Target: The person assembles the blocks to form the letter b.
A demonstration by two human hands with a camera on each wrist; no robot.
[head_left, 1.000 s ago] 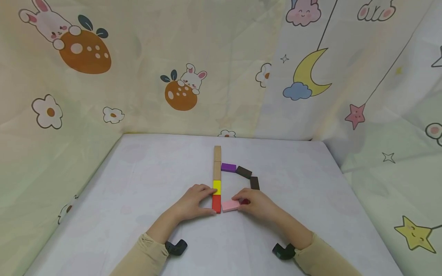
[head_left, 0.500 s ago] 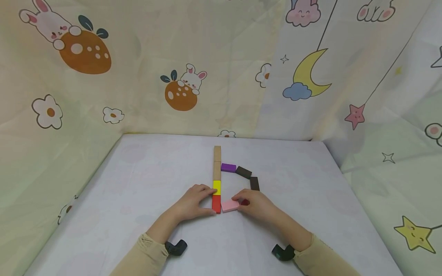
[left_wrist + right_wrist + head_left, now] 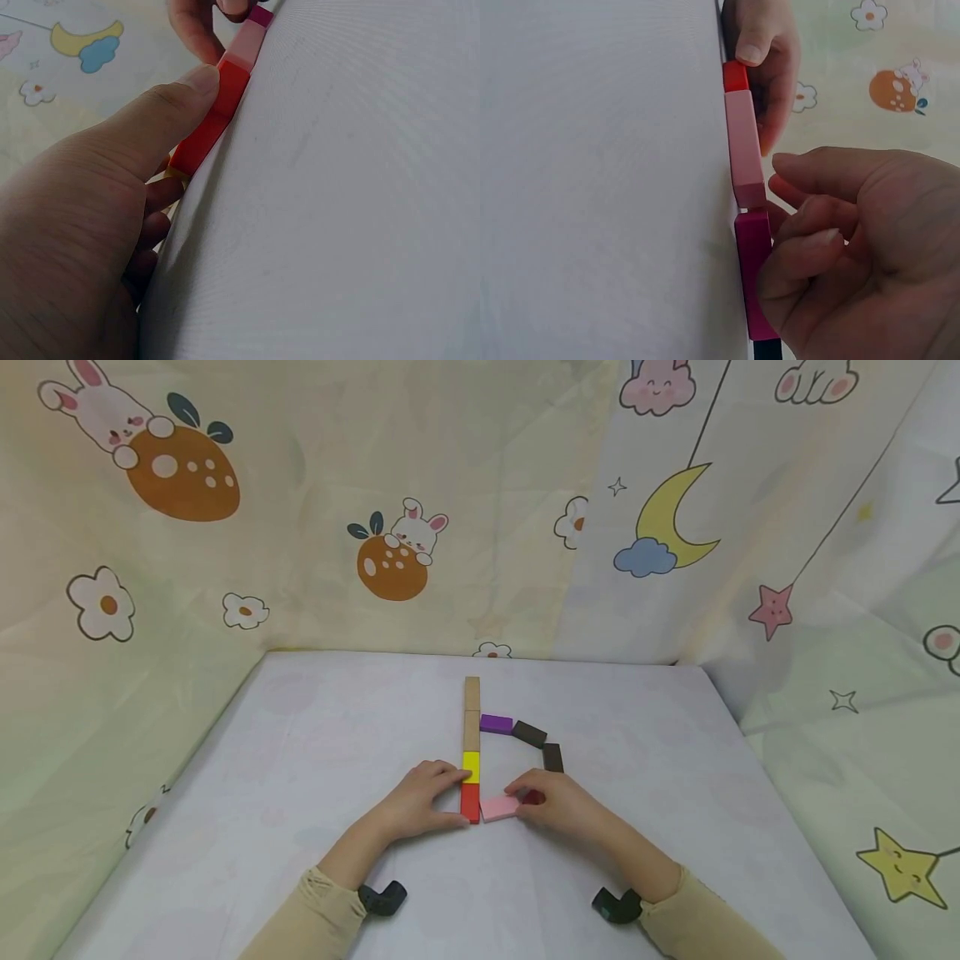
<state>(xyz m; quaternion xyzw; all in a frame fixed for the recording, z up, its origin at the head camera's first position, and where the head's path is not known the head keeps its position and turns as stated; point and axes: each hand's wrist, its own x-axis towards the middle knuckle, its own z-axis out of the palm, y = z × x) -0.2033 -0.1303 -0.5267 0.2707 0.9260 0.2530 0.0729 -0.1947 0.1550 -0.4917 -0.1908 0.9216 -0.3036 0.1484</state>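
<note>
Small rectangular wooden blocks lie end to end on a white table in the head view. My left hand rests beside the straight column, its thumb touching the near end of the red block and a fingertip on the yellow block. A pink block runs rightward from the red one. Curled fingers of my right hand hold the magenta block, which they partly cover. In the right wrist view, a narrow gap separates the magenta block from the pink one, and the forefinger is close beside the pink block.
Two tan blocks continue the column away from me. A purple block and two dark brown blocks, one angled, curve from it towards my right hand. Patterned cloth hangs behind the table. Black devices are on both wrists.
</note>
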